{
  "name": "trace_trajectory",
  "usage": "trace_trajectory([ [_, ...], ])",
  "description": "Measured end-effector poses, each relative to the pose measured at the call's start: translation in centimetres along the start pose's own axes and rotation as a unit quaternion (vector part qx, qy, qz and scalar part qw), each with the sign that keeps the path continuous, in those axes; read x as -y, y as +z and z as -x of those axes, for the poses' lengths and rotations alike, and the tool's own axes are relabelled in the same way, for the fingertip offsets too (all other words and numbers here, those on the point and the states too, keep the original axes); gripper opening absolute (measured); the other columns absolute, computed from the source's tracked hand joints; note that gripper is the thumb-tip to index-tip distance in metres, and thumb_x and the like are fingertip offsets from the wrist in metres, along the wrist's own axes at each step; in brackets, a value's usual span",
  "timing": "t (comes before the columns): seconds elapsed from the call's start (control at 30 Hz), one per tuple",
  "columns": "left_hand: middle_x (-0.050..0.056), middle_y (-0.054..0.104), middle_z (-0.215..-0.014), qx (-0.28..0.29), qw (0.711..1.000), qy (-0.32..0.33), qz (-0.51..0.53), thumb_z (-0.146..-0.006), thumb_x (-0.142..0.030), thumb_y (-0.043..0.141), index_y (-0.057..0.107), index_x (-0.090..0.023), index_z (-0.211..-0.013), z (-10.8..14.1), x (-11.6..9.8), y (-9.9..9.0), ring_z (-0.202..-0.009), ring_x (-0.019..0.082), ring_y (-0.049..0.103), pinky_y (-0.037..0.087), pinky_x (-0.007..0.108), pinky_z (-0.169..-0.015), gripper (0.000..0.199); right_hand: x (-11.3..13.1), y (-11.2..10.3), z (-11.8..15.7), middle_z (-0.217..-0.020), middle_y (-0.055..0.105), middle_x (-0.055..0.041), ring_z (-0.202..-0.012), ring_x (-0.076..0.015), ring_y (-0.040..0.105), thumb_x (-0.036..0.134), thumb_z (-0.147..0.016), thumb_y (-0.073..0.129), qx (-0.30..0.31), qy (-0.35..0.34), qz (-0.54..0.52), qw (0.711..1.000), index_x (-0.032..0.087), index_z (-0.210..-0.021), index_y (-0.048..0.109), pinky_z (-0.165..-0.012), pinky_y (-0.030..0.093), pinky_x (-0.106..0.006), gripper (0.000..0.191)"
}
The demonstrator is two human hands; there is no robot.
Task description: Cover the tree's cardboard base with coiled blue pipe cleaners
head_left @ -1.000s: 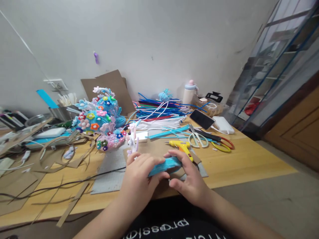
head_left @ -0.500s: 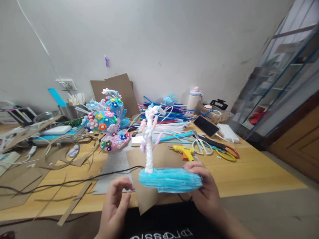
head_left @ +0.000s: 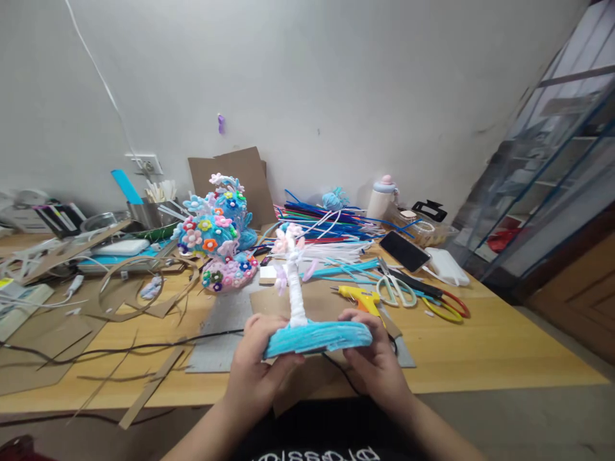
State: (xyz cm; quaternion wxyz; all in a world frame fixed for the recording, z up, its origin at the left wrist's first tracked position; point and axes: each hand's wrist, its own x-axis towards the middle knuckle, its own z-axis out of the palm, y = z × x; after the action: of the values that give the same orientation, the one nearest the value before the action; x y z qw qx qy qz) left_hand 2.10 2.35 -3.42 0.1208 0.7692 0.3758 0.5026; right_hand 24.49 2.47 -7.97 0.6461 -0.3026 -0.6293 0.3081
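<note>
Between both hands is a craft piece: a flat base [head_left: 319,339] wrapped in fuzzy light-blue strands, with a white wrapped stem [head_left: 296,298] standing up near its left side. Small pastel flowers [head_left: 288,240] sit at the top of the stem. My left hand [head_left: 258,358] is closed on the base's left end, thumb underneath. On the right end, my right hand [head_left: 372,355] grips with fingers over the top edge. The piece is held up over the front edge of the table, with brown card [head_left: 307,384] partly hidden below it.
A yellow glue gun [head_left: 359,296], scissors [head_left: 396,288] and a phone [head_left: 405,250] lie to the right. Behind are bundled pipe cleaners [head_left: 327,224] and a bottle [head_left: 382,198]. A flower-covered craft [head_left: 211,234] stands left of centre. A black cable [head_left: 144,347] crosses the table [head_left: 504,346].
My left hand has moved in from beside the base and taken hold of its left end. The base has tilted and dropped slightly in height. The camera view has shifted a little.
</note>
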Motion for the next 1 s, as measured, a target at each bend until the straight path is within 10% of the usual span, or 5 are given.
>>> trace_trajectory([
  [0.13, 0.001, 0.071, -0.095, 0.009, 0.999, 0.017, -0.031, -0.087, -0.031, 0.068, 0.06, -0.026, -0.107, 0.4, 0.0, -0.2, -0.089, 0.021, 0.066, 0.044, 0.037, -0.089, 0.022, 1.6, -1.2, -0.9, -0.131, 0.06, -0.0087, -0.126, -0.0292, 0.053, 0.049, -0.089, 0.066, 0.069, -0.024, 0.02, 0.997, 0.033, -0.134, 0.054, -0.104, 0.046, -0.045, 0.049],
  [0.3, 0.003, 0.072, -0.096, 0.011, 0.997, 0.026, -0.067, -0.086, -0.028, 0.069, 0.06, -0.026, -0.107, 0.6, 0.5, -0.1, -0.091, 0.023, 0.066, 0.042, 0.04, -0.092, 0.023, 3.8, -0.8, -2.8, -0.12, 0.069, -0.008, -0.111, -0.026, 0.063, 0.029, -0.098, 0.055, 0.164, -0.081, 0.102, 0.978, 0.03, -0.132, 0.06, -0.096, 0.052, -0.045, 0.035],
  [1.0, 0.004, 0.072, -0.095, 0.011, 0.996, 0.009, -0.09, -0.087, -0.029, 0.066, 0.06, -0.025, -0.107, 1.1, 0.8, 0.2, -0.089, 0.024, 0.066, 0.046, 0.04, -0.088, 0.021, 3.3, 0.2, -3.9, -0.106, 0.074, -0.0071, -0.099, -0.0219, 0.069, 0.037, -0.099, 0.055, 0.169, -0.048, 0.05, 0.983, 0.028, -0.122, 0.068, -0.087, 0.057, -0.039, 0.028],
])
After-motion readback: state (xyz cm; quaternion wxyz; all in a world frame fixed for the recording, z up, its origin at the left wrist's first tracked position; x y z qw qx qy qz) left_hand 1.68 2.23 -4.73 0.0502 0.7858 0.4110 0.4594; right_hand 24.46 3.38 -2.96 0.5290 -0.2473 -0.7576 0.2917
